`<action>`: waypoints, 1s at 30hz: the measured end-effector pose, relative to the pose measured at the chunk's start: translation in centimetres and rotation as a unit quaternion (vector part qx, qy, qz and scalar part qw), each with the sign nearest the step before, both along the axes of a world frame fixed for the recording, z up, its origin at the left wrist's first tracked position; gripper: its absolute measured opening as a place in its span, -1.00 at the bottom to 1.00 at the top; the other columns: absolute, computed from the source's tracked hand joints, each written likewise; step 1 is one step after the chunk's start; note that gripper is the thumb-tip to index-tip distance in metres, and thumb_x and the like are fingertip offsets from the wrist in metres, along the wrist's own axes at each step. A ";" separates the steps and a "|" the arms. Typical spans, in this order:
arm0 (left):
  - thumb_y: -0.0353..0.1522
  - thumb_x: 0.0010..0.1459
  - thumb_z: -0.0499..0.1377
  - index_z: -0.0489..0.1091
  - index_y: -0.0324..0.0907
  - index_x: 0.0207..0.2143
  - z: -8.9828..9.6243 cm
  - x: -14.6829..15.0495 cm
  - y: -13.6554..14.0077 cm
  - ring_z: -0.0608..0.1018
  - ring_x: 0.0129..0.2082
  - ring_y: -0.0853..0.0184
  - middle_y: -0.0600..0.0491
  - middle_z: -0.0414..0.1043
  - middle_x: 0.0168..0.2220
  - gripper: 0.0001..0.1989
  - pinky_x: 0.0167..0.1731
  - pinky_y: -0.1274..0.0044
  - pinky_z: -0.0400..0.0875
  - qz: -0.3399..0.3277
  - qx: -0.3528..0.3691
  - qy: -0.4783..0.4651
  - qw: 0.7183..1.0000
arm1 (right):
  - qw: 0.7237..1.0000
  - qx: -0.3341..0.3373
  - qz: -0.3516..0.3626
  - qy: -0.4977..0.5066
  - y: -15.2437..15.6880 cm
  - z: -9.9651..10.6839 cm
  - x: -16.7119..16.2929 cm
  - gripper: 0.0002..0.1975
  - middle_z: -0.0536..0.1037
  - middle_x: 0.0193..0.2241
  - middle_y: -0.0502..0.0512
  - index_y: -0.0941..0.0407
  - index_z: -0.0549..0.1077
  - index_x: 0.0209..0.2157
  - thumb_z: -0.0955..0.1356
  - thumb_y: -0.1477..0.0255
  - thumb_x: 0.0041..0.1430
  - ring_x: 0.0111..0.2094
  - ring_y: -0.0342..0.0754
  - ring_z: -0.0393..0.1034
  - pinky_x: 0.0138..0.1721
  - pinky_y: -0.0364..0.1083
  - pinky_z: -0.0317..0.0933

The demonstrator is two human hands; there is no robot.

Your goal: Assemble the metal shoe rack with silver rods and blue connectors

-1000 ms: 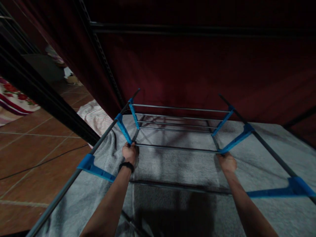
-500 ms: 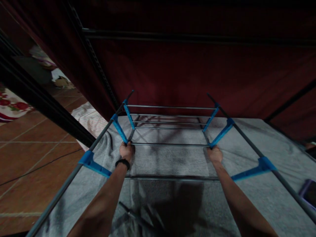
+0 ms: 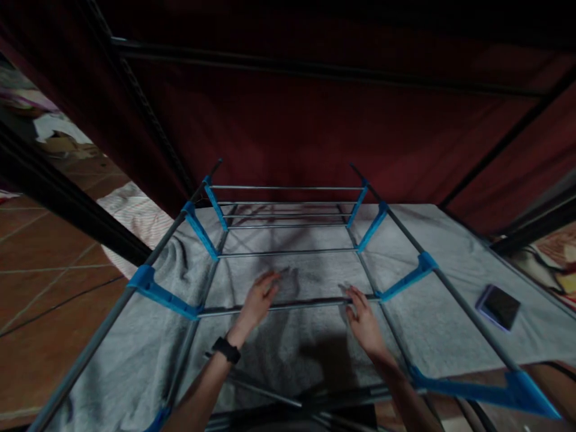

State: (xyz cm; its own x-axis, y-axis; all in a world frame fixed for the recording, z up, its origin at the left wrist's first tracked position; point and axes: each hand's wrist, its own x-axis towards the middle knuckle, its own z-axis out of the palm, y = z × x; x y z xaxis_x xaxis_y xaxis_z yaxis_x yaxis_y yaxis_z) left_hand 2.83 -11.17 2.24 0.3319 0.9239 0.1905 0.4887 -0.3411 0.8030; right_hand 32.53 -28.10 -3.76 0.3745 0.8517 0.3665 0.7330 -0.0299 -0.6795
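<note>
A rack of grey metal tubes [image 3: 291,252] joined by blue plastic brackets [image 3: 200,231] lies along the grey blanket. My left hand [image 3: 258,298], with a black band on its wrist, hovers near the middle of a crossbar [image 3: 310,303]; its fingers are apart and hold nothing. Over the right part of the same crossbar, close to the blue bracket [image 3: 407,281], is my right hand [image 3: 363,321], also open. Whether its fingers touch the bar I cannot tell. Loose-looking tubes [image 3: 265,391] lie low between my forearms, partly hidden in shadow.
A dark phone-like device with a purple edge [image 3: 498,307] lies on the blanket [image 3: 450,258] at right. Dark red cloth [image 3: 288,132] hangs behind the rack, with black poles [image 3: 67,186] around it. Tiled floor [image 3: 49,252] and a cable [image 3: 58,306] show at left.
Both hands have let go of the rack's lower side joints and moved inward and nearer to me. The view has shifted right, bringing the phone-like device fully into sight.
</note>
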 end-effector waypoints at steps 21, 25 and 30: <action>-0.34 0.15 0.16 0.50 -0.07 -0.02 3.0 0.5 -16.7 0.49 0.07 0.17 -0.01 0.49 0.05 -0.67 0.11 0.38 0.34 -0.398 -0.189 0.307 0.844 | 0.913 -0.145 0.035 0.380 -11.0 3.9 -7.6 -0.44 0.53 -0.40 0.05 0.14 0.53 -0.24 0.23 -0.08 0.28 -0.34 -0.04 0.40 -0.30 -0.10 0.30; -0.41 0.17 0.13 0.45 -0.08 0.03 1.8 0.0 -17.3 0.44 0.13 0.16 -0.03 0.44 0.09 -0.63 0.13 0.35 0.32 -0.397 -0.163 0.323 0.843 | 0.935 -0.141 0.037 0.325 -14.1 4.1 -8.9 -0.56 0.58 -0.25 0.09 0.08 0.53 -0.11 0.22 0.04 0.34 -0.18 0.01 0.45 -0.14 -0.07 0.35; -0.38 0.20 0.13 0.44 -0.07 0.03 1.2 -0.5 -17.3 0.43 0.13 0.18 -0.01 0.43 0.09 -0.66 0.15 0.37 0.29 -0.408 -0.157 0.315 0.842 | 0.979 -0.094 -0.100 0.150 -20.8 -0.6 -7.2 -0.68 0.57 -0.15 0.14 0.03 0.46 -0.03 0.20 0.37 0.28 -0.11 0.04 0.50 -0.08 0.00 0.41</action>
